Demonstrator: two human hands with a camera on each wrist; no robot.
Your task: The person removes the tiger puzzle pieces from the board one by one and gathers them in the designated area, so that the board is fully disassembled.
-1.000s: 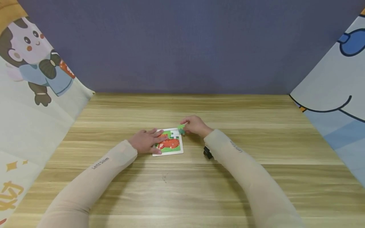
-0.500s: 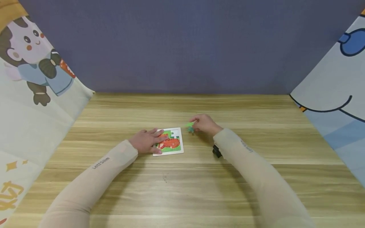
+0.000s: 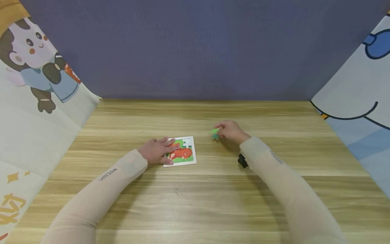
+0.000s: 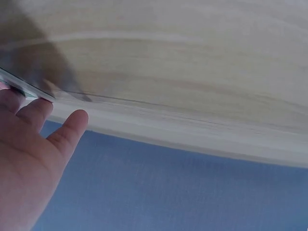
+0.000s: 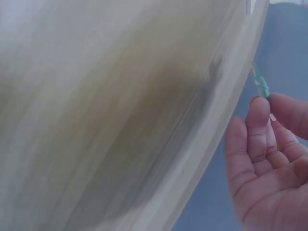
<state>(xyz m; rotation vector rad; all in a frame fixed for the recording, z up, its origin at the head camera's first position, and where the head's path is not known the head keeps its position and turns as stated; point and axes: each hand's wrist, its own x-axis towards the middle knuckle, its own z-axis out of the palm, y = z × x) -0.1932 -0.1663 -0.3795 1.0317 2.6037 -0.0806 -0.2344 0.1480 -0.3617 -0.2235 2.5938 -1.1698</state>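
Note:
A jigsaw puzzle (image 3: 184, 157) in a white frame lies on the table, showing an orange striped animal on green. At its upper right corner the white backing shows through a gap. My left hand (image 3: 156, 151) rests on the puzzle's left side with its fingers spread straight. To the right of the frame, my right hand (image 3: 231, 131) pinches a green puzzle piece (image 3: 215, 134) between thumb and fingers. In the right wrist view this piece (image 5: 260, 83) is seen nearly edge-on, held apart from the table.
The wood-grain table (image 3: 182, 210) stretches to a dark blue-grey panel (image 3: 201, 51) at the back. Printed cloth panels stand at the left (image 3: 36, 135) and right (image 3: 350, 84). A black device (image 3: 242, 161) sits under the right wrist.
My right hand has carried the green puzzle piece rightward, from over the frame's upper right corner to a spot well clear of it. The left hand and puzzle have stayed put.

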